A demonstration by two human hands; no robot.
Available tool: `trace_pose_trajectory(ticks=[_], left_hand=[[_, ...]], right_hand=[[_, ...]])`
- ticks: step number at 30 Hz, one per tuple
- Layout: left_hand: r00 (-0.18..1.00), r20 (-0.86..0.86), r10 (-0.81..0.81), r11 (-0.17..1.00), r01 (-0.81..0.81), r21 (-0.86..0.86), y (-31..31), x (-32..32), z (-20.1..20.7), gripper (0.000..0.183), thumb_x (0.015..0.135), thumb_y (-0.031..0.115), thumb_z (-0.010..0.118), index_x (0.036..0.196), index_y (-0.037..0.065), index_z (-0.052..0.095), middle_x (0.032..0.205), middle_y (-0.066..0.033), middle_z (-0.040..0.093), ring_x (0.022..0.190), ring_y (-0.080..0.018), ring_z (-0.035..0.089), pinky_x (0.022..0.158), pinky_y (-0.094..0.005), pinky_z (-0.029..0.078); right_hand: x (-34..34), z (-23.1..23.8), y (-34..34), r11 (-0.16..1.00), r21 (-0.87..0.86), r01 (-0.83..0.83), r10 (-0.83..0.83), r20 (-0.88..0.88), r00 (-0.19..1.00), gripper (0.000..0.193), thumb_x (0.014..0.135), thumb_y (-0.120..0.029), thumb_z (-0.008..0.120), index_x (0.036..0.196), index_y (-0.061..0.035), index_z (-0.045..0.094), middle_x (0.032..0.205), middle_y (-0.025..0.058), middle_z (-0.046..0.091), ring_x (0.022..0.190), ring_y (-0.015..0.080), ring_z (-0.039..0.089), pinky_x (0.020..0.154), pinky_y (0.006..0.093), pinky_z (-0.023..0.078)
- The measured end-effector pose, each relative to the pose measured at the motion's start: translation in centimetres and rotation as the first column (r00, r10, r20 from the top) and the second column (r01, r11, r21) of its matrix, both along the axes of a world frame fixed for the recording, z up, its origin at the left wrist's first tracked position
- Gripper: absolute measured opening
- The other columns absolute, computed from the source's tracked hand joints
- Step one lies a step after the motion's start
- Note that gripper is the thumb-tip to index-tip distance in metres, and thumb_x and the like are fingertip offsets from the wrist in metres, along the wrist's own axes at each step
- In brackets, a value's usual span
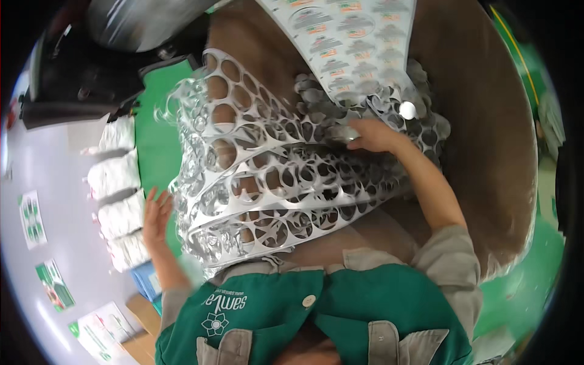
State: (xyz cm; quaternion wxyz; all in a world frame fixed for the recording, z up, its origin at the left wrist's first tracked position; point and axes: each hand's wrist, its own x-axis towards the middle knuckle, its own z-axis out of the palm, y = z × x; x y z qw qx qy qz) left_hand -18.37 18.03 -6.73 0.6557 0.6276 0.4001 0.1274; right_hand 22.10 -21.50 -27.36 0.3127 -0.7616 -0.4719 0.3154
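A long web of silver foil punched with round holes [255,182] lies in folds over the brown cardboard box in front of me. My right hand [374,135] reaches into the box with its fingers closed around something silvery and blurred, perhaps round foil pieces. Beside that hand is a heap of grey foil discs [429,85], partly covered by the web. One bright white disc [407,110] stands out just right of the hand. My left hand [157,213] is held at the web's left edge, fingers apart and holding nothing; I cannot tell whether it touches the foil.
A printed foil sheet [365,42] hangs down into the box from the far side. Dark machinery with a metal roller [140,21] stands at far left. White bundles [115,176] line up at left above a blue stack [146,280]. The box wall [493,140] rises at right.
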Motion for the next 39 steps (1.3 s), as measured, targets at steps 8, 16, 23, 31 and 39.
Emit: trace_pose_trajectory(ticks=[8,16,23,31,39], left_hand=[[0.897,0.163,-0.411,0.738,0.223,0.637,-11.1,13.0,13.0,0.034,0.091,0.026,0.05,0.108,-0.003,0.051,0.11,-0.0133,0.054,0.107,-0.0236,0.051,0.097,-0.0395,0.035],[-0.098,-0.277,-0.956,-0.174,0.948,0.266,-26.4,32.5,4.4,0.057,0.075,0.041,0.067,0.115,0.003,0.054,0.113,-0.0178,0.056,0.106,-0.0321,0.053,0.088,-0.0378,0.042],[-0.221,-0.787,-0.576,-0.279,0.958,-0.065,-26.4,35.0,-16.9,0.11,0.065,0.075,0.053,0.139,0.002,0.017,0.114,-0.0292,0.052,0.108,-0.0382,0.052,0.09,-0.0385,0.041],[-0.715,-0.428,-0.553,-0.662,0.689,-0.294,-32.3,28.7,-10.4,0.076,0.078,0.03,0.057,0.137,0.004,0.018,0.118,-0.0261,0.05,0.098,-0.0372,0.056,0.078,-0.039,0.046],[-0.284,-0.463,-0.84,-0.368,0.925,0.1,-24.7,30.3,3.0,0.039,0.068,-0.002,0.044,0.105,0.0,0.055,0.095,-0.0178,0.061,0.088,-0.0353,0.058,0.075,-0.0417,0.047]], right_hand=[[5.4,16.5,-4.7,0.683,0.617,0.391,0.321,-0.734,0.599,0.04,0.082,-0.021,0.063,0.114,-0.0001,0.051,0.093,0.003,0.059,0.083,0.0106,0.055,0.068,0.0226,0.045],[10.1,-3.6,-8.6,0.681,-0.318,0.66,-0.555,0.364,0.748,0.037,0.078,-0.026,0.06,0.106,-0.0008,0.059,0.11,0.0196,0.059,0.103,0.0314,0.057,0.085,0.0408,0.046],[10.1,-1.0,-9.5,0.704,-0.519,0.485,-0.31,0.39,0.867,0.024,0.071,-0.006,0.053,0.09,0.0003,0.066,0.101,0.0182,0.063,0.093,0.0313,0.062,0.077,0.0417,0.05],[11.2,6.9,-8.2,0.737,-0.385,0.555,-0.35,0.485,0.801,0.026,0.072,-0.007,0.055,0.095,0.0018,0.064,0.102,0.0177,0.062,0.094,0.03,0.062,0.076,0.0396,0.051],[9.8,18.7,-11.9,0.589,0.326,0.74,-0.701,-0.249,0.668,0.038,0.077,-0.027,0.066,0.105,-0.0041,0.058,0.098,0.0106,0.063,0.093,0.0252,0.06,0.08,0.0345,0.048]])
